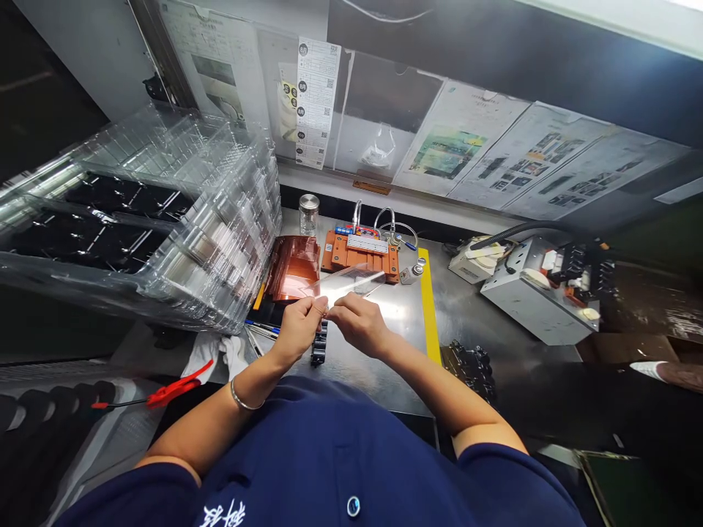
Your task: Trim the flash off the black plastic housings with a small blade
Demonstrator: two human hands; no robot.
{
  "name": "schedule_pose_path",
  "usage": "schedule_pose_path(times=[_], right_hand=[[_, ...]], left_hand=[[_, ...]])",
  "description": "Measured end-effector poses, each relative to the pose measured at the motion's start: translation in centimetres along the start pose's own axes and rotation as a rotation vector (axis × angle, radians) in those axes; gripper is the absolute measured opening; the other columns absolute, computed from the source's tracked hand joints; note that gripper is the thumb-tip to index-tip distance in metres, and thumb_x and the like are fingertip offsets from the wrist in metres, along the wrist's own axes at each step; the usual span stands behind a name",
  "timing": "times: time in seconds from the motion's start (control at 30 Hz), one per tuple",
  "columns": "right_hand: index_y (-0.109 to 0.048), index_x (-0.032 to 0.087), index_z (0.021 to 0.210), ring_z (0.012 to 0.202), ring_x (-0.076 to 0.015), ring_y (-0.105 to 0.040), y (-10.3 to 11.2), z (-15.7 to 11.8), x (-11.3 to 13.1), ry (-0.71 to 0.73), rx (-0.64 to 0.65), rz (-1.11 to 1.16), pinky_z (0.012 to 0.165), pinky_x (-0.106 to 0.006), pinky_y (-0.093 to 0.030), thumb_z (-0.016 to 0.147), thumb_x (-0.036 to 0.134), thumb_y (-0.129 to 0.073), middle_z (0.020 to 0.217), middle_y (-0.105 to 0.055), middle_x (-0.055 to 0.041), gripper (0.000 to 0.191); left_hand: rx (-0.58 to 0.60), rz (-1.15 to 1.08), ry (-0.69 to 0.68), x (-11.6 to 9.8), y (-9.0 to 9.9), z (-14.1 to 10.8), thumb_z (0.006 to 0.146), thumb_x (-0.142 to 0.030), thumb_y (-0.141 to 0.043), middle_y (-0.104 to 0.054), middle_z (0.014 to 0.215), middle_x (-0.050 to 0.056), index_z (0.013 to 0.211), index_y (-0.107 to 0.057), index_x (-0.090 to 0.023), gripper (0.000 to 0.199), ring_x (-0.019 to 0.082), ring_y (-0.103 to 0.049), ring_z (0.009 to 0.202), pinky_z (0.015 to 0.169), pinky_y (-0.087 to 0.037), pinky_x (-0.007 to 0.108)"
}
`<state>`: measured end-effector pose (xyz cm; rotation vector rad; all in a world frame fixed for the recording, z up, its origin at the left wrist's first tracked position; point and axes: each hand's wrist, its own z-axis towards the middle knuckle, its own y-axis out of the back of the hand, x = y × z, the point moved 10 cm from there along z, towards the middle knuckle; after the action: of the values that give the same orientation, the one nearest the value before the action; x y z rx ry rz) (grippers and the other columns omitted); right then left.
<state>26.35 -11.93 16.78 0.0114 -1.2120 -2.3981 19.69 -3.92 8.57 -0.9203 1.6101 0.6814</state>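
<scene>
Clear plastic sheet (pixel 354 280), thin and glossy, held up off the brushed-steel bench (pixel 403 311), in front of the shirt. Left hand (pixel 299 323): fingers curled, thumb pressed down, clamped on the near end of the sheet. Right hand (pixel 359 322): fingertips bunched together just beside the left thumb, pinched on the same end. Can't make out the exact pinch point; covered by fingers. Far end of the sheet washed out by glare, edges hard to trace, overlapping the orange block (pixel 359 252) in view.

Right below the fingers: black part (pixel 318 351), ribbed plastic, on the bench, upper end hidden by the hands. Beyond, to the left: amber film (pixel 296 267), smooth, shiny, curved. Behind it: glass jar (pixel 308 216) with round metal lid. Orange block: boxy, bolted-looking, with pale strip on top and looped tubes behind. Flat yellow strip (pixel 430 307) to the right.

Far left: stacked clear trays (pixel 220 176), thin moulded plastic, black pieces (pixel 132 197) inside, shapes lost in reflections. Lower right: black parts (pixel 466 369), knobbly, partly hidden by the right forearm. Crumpled white cloth (pixel 220 356), partly cut off by the left arm.
</scene>
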Motion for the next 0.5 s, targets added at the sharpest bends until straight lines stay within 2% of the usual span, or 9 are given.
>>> schedule_pose_path(times=[0.23,0.33,0.4,0.5], right_hand=[[-0.065,0.020,0.093,0.069,-0.0146,-0.052,-0.8,-0.2,-0.1,0.039,0.073,0.023,0.063,-0.028,-0.041,0.096,0.009,-0.040,0.076,-0.063,-0.0035,0.027],[-0.064,0.019,0.090,0.068,-0.0143,-0.051,-0.2,0.1,0.1,0.057,0.047,0.042,0.062,-0.027,-0.042,0.096,0.009,-0.040,0.077,-0.064,-0.0042,0.027],[-0.061,0.019,0.086,0.068,-0.0136,-0.052,0.6,0.4,-0.2,0.022,0.006,0.146,0.061,-0.026,-0.044,0.096,0.011,-0.042,0.077,-0.063,-0.0044,0.023],[-0.057,0.019,0.083,0.070,-0.0131,-0.055,1.2,0.5,-1.7,-0.134,-0.031,0.380,0.061,-0.025,-0.047,0.096,0.018,-0.048,0.079,-0.060,-0.0041,0.016]], left_hand=[[0.072,-0.122,0.149,1.7,-1.0,0.2,0.060,-0.072,-0.067,-0.045,0.046,-0.005,0.057,-0.050,-0.018,0.057,0.005,-0.039,0.038,0.037,-0.024,0.020],[0.106,-0.158,0.200,2.2,-1.0,0.5,0.057,-0.072,-0.071,-0.045,0.046,-0.006,0.057,-0.050,-0.017,0.059,0.004,-0.037,0.037,0.036,-0.023,0.018],[0.123,-0.174,0.223,2.3,-0.7,1.1,0.053,-0.071,-0.074,-0.045,0.046,-0.006,0.057,-0.050,-0.017,0.059,0.003,-0.035,0.037,0.035,-0.021,0.017],[0.142,-0.187,0.242,2.2,0.0,1.9,0.053,-0.066,-0.077,-0.045,0.047,-0.007,0.058,-0.052,-0.016,0.056,0.003,-0.038,0.038,0.036,-0.022,0.016]])
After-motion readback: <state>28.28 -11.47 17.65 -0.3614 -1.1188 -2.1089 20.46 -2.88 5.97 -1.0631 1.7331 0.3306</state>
